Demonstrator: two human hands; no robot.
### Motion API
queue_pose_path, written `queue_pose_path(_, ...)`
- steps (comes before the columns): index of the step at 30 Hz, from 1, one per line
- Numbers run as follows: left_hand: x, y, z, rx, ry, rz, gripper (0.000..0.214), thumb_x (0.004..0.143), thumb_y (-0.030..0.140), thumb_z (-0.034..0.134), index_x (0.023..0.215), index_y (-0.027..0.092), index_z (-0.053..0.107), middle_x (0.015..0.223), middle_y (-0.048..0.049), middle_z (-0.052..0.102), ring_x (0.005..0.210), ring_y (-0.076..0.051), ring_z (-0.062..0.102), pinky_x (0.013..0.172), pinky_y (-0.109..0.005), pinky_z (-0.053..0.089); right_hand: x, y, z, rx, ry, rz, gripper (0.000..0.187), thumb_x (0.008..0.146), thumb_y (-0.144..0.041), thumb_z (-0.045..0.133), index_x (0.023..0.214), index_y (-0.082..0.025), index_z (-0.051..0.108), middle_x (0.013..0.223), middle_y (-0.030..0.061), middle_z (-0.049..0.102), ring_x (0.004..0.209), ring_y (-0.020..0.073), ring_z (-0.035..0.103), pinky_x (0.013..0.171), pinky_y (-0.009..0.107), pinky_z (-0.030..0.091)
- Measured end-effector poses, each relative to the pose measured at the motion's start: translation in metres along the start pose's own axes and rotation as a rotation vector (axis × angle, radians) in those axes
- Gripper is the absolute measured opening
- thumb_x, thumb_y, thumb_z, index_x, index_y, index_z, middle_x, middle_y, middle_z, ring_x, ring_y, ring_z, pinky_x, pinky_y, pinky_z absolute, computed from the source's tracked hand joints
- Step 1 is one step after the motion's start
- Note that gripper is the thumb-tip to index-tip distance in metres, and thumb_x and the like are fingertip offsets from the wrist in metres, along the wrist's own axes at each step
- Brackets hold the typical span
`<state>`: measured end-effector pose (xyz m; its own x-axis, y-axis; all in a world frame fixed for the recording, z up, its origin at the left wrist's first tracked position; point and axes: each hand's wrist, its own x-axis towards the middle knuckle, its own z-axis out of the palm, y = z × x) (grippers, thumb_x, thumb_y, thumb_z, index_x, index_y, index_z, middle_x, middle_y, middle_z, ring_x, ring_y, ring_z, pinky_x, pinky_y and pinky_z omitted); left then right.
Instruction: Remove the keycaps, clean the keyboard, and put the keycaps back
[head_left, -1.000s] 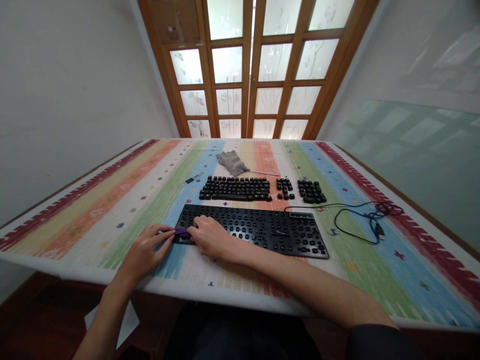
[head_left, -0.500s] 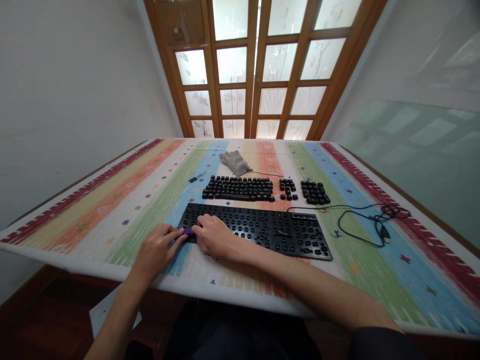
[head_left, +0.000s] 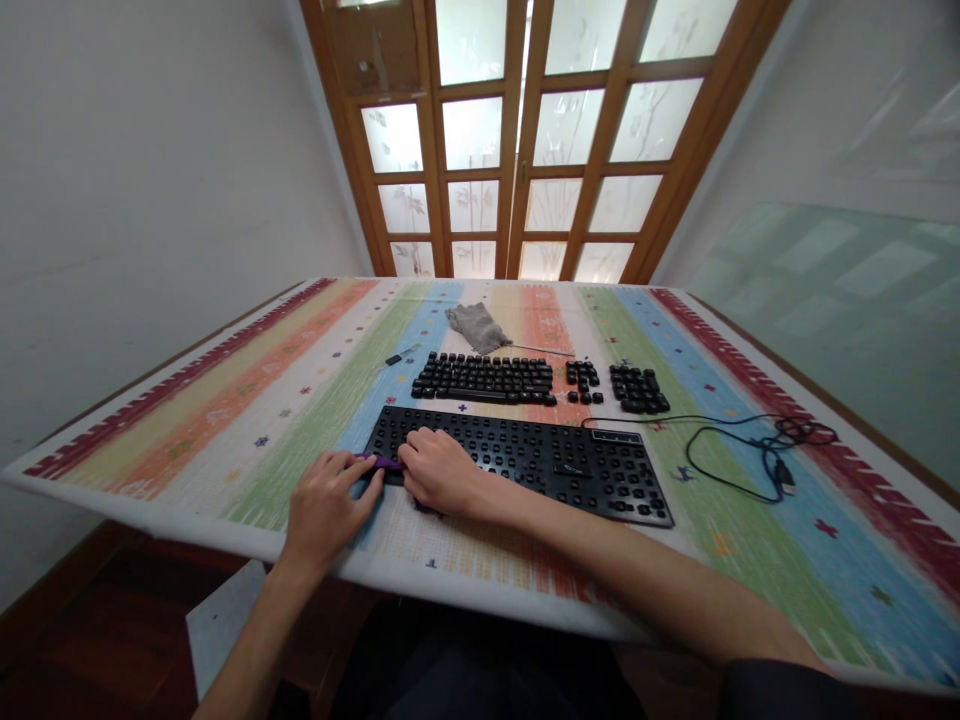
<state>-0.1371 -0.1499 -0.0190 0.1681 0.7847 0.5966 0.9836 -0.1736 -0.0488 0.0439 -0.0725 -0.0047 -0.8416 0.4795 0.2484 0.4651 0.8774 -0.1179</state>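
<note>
Your left grip (head_left: 326, 500) pinched one end of a purple strip (head_left: 386, 462) while your right grip (head_left: 439, 470) closed on the other, the pair meeting at the near left corner of a black keyboard base (head_left: 525, 445). Bare key posts showed across much of the base, and loose keycaps (head_left: 484, 380) lay sorted beyond it, in a main block, a smaller cluster (head_left: 583, 375) and a number-pad group (head_left: 637, 388). Removal, by the look of it, was done, with none seen refitted; how far you had got with the strip could not be told. Farther beyond the base rested a grey cloth (head_left: 480, 328), with a small dark object (head_left: 401, 356) toward its left end; a cable (head_left: 799, 430) lay looped to its right. Beneath the base, coloured stripes ran across the covered worktop (head_left: 300, 430). Well past the base rose wooden doors (head_left: 517, 150) with frosted panes, between pale walls (head_left: 150, 150).
</note>
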Motion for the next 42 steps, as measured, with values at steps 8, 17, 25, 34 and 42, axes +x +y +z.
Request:
queue_pose_path(8, 0.002, 0.004, 0.005, -0.016, 0.064, 0.042, 0.022, 0.089, 0.026, 0.053, 0.087, 0.017, 0.073, 0.078, -0.0058, 0.067, 0.078, -0.022, 0.060, 0.073, -0.034, 0.048, -0.001, 0.003, 0.000, -0.048, 0.012, -0.002, 0.016, 0.091, -0.023, 0.050, 0.095, -0.012, 0.060, 0.095, 0.0115, 0.062, 0.091, 0.0256, 0.055, 0.074, 0.036, 0.043)
queue_pose_path(17, 0.005, 0.009, 0.008, -0.123, 0.074, 0.107, 0.022, 0.088, 0.017, 0.051, 0.091, 0.014, 0.072, 0.077, -0.0057, 0.066, 0.076, -0.022, 0.061, 0.071, -0.036, 0.049, -0.015, 0.011, -0.011, -0.024, -0.027, 0.039, 0.017, 0.092, -0.024, 0.049, 0.096, -0.012, 0.061, 0.097, 0.0124, 0.064, 0.089, 0.0238, 0.054, 0.074, 0.034, 0.041)
queue_pose_path(25, 0.004, 0.007, 0.009, -0.249, 0.082, 0.145, 0.024, 0.088, 0.013, 0.048, 0.098, 0.015, 0.070, 0.082, -0.0057, 0.067, 0.077, -0.020, 0.063, 0.073, -0.034, 0.051, -0.022, 0.012, -0.022, -0.013, -0.063, 0.052, 0.017, 0.091, -0.021, 0.050, 0.095, -0.011, 0.063, 0.096, 0.0122, 0.066, 0.088, 0.0232, 0.056, 0.076, 0.033, 0.041)
queue_pose_path(34, 0.003, 0.016, 0.019, -0.306, 0.067, 0.231, 0.034, 0.086, 0.002, 0.043, 0.107, 0.015, 0.067, 0.083, -0.0060, 0.065, 0.079, -0.020, 0.059, 0.072, -0.034, 0.050, -0.041, 0.024, -0.040, 0.074, -0.110, 0.153, 0.017, 0.089, -0.020, 0.054, 0.097, -0.010, 0.065, 0.098, 0.0126, 0.067, 0.088, 0.0217, 0.057, 0.076, 0.032, 0.041)
queue_pose_path(42, 0.013, 0.032, 0.012, -0.331, 0.054, 0.266, 0.026, 0.087, 0.007, 0.048, 0.102, 0.012, 0.068, 0.086, -0.0085, 0.062, 0.088, -0.023, 0.056, 0.078, -0.039, 0.052, -0.051, 0.029, -0.042, 0.099, -0.099, 0.161, 0.015, 0.088, -0.020, 0.054, 0.094, -0.012, 0.065, 0.096, 0.0114, 0.067, 0.085, 0.0206, 0.056, 0.075, 0.031, 0.040)
